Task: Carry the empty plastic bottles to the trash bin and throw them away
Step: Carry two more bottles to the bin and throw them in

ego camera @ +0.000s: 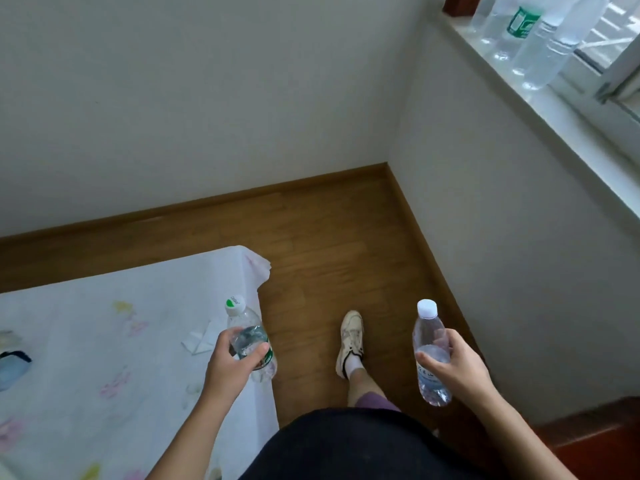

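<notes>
Left hand [232, 362] is wrapped around a green-labelled bottle [247, 336]; right hand [453, 365] is wrapped around a white-capped bottle [429, 351], both upright above the wooden floor [329, 237].

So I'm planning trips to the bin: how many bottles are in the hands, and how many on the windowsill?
Held bottles: 2, the green-label bottle in the left hand and the white-cap bottle in the right hand.
Windowsill bottles: about 4; they overlap.
Total: about 6.

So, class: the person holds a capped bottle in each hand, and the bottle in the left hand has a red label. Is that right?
Not quite. The bottle in the left hand has a green label, not red, as the head view shows. The rest holds: the right hand grips the other capped bottle.
</notes>
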{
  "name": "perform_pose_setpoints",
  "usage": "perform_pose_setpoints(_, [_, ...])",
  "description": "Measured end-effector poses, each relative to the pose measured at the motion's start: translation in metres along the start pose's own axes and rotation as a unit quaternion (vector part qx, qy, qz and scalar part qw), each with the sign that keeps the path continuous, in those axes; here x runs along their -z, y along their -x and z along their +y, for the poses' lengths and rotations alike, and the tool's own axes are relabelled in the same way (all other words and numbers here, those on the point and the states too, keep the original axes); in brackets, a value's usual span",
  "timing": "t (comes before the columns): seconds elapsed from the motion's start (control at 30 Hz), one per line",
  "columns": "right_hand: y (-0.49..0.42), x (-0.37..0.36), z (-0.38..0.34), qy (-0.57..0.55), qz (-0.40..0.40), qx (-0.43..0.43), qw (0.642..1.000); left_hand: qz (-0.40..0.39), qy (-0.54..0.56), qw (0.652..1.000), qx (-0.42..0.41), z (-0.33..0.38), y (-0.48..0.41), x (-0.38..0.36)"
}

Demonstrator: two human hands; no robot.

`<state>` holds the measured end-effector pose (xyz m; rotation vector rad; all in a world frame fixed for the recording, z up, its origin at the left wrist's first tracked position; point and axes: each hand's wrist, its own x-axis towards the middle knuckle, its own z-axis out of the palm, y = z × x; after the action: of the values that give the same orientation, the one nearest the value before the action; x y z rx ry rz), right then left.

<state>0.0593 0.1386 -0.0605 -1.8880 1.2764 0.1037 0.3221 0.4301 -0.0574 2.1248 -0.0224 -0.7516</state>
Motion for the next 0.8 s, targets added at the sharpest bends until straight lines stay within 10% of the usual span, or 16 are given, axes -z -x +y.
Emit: perform_pose_setpoints(0.8, [-0.390,-0.076,-0.395,0.121,-0.154,0.188,0.962,0.243,0.175,0.927,0.225,0.088,-0.265,0.078])
